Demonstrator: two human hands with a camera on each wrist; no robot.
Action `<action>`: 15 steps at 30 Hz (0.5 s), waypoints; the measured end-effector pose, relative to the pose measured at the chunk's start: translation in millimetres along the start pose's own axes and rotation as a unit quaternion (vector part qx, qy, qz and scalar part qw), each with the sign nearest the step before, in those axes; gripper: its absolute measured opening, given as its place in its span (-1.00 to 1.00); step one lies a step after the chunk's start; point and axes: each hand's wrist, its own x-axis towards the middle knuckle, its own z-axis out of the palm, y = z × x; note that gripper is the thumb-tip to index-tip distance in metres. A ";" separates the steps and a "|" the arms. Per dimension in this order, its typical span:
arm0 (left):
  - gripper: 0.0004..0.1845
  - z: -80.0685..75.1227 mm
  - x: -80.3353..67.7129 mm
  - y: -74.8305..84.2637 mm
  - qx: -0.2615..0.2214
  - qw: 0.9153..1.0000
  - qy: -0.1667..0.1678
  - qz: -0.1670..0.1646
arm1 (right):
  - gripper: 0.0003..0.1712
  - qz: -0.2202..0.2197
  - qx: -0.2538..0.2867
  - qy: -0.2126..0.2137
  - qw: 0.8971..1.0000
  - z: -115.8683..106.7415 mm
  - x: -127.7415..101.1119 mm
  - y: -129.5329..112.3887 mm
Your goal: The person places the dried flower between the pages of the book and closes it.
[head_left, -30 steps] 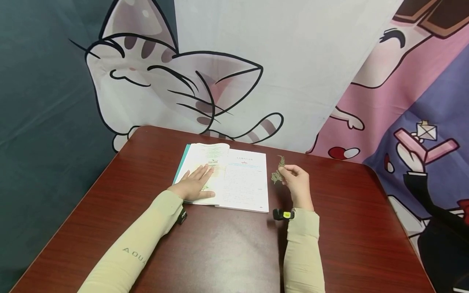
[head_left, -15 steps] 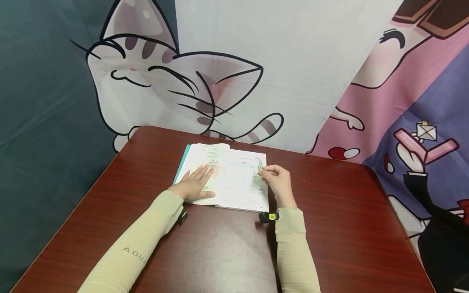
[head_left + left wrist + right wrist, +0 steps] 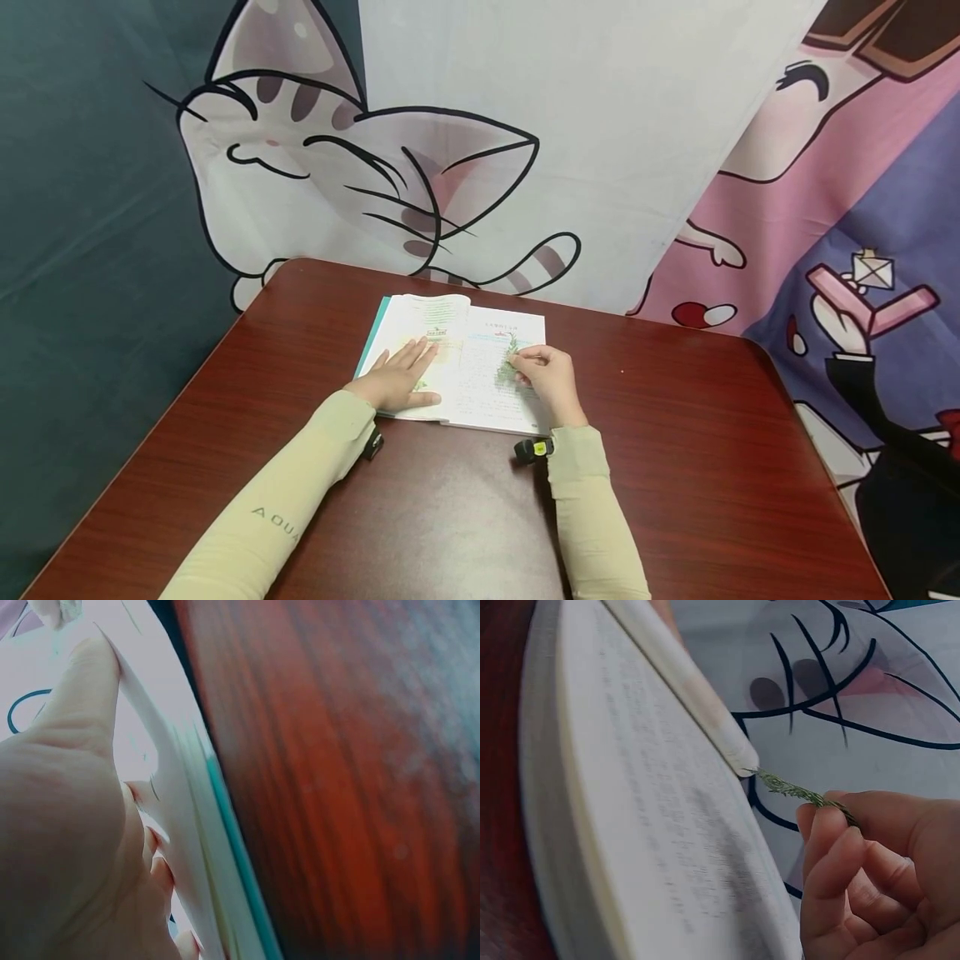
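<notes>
An open book with a teal cover edge lies on the table. My left hand rests palm down on its left page, fingers straight and spread. In the left wrist view the thumb lies along the paper near the page edge. Over the right page, my right hand pinches a green feathery plant sprig between thumb and fingertips. The right wrist view has one end of the sprig pointing away from the fingers, apart from the page; part of it is hidden inside the grip.
The reddish-brown wooden table extends on both sides of the book and in front of it. Behind its far edge hangs a cloth backdrop printed with a cartoon cat and other figures.
My right hand has carried the sprig leftward from beside the book to over the right page. The left hand has stayed in place on the left page.
</notes>
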 end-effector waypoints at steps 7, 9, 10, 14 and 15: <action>0.04 5.5 4.5 -4.8 0.004 1.000 -0.002 -0.001 | -0.87 0.027 0.001 -0.023 0.999 8.0 3.2 10.1; 0.04 6.9 5.8 -6.2 0.007 1.000 -0.005 -0.003 | -0.87 0.030 0.001 -0.026 0.999 10.1 4.1 12.7; 0.04 6.9 5.7 -6.3 0.004 1.000 -0.004 -0.002 | -0.87 0.031 -0.002 -0.026 0.999 10.9 4.4 13.6; 0.03 6.0 5.5 -5.7 -0.001 1.000 -0.004 -0.001 | -0.84 0.029 -0.011 -0.022 0.999 13.0 5.0 15.4; 0.03 6.0 5.3 -5.8 -0.002 1.000 -0.003 -0.001 | -0.82 0.029 -0.012 -0.021 0.999 13.1 5.0 15.6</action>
